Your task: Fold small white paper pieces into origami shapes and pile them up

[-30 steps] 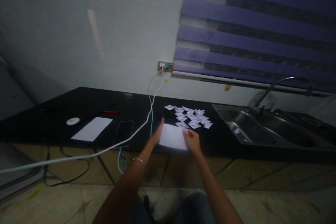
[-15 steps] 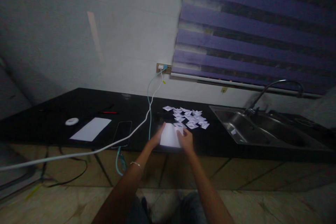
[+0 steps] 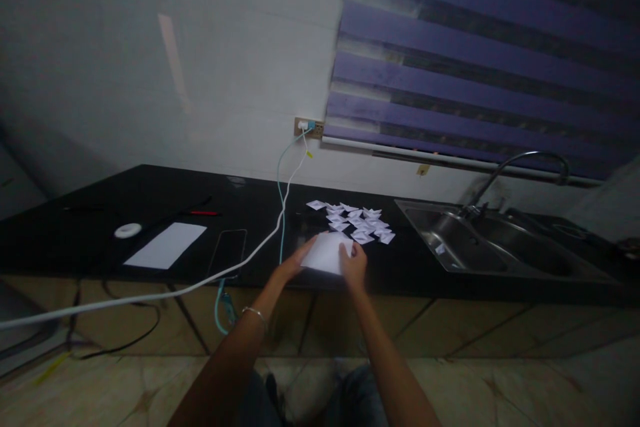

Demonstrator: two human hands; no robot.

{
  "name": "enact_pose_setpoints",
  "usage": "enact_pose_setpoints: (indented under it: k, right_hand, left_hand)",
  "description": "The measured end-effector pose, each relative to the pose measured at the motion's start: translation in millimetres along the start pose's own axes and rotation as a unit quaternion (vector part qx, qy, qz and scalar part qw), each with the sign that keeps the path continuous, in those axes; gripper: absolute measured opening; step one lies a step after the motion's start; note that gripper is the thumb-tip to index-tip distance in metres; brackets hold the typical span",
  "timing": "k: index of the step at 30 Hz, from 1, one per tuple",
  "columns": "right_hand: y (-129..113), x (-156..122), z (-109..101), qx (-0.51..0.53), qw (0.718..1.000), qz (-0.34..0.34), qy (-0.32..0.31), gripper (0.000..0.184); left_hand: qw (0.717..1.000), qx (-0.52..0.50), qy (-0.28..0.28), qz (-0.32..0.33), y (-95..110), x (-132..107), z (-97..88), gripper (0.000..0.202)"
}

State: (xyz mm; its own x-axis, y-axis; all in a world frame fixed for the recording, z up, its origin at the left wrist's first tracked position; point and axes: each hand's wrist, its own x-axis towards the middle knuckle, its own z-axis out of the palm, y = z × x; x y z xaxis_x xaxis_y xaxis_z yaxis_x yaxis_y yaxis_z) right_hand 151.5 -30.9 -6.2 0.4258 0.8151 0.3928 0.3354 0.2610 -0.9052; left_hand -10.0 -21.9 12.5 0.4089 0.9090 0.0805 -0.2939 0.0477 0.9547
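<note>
Both my hands hold a white sheet of paper (image 3: 325,252) at the front edge of the black counter (image 3: 165,193). My left hand (image 3: 295,261) pinches its left side, fingers closed on the paper. On the sheet's right side my right hand (image 3: 354,263) has its fingers curled over the edge. The sheet is partly folded and raised off the counter. Just behind it lie several small folded white paper pieces (image 3: 356,219).
A flat white sheet (image 3: 165,245), a dark phone (image 3: 227,252), a white round object (image 3: 127,230) and a red pen (image 3: 204,213) lie to the left. White and teal cables (image 3: 280,207) run from a wall socket (image 3: 304,126). A steel sink (image 3: 480,247) with a tap is on the right.
The sheet lay flat on the counter under my hands; it has since been lifted and folded narrower, with my hands drawing closer together. The view has shifted slightly.
</note>
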Motion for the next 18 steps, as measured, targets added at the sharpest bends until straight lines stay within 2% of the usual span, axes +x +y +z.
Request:
enact_pose_setpoints:
  k: [5, 8, 11, 14, 18]
  right_hand:
    - [0.4, 0.3, -0.1, 0.012, 1.0, -0.004, -0.015, 0.034]
    - [-0.3, -0.2, -0.8, 0.024, 0.999, 0.006, -0.033, 0.034]
    - [-1.9, -1.5, -0.8, 0.044, 0.997, 0.02, -0.054, 0.035]
    - [-3.2, -2.2, 0.1, 0.076, 0.993, 0.028, -0.091, 0.036]
    - [-2.6, -0.3, 0.0, 0.11, 0.986, 0.026, -0.12, 0.039]
  left_hand:
    - [0.998, 0.047, -0.044, 0.007, 4.0, -6.1, -5.6, 0.065]
    - [0.997, 0.064, -0.052, 0.012, 2.6, -5.5, -5.3, 0.059]
    - [0.995, 0.078, -0.055, 0.004, 2.2, -5.9, -1.0, 0.051]
    - [0.995, 0.075, -0.062, -0.005, 2.7, -7.5, 6.8, 0.052]
    - [0.994, 0.108, -0.027, 0.007, 2.5, -8.5, 14.6, 0.052]
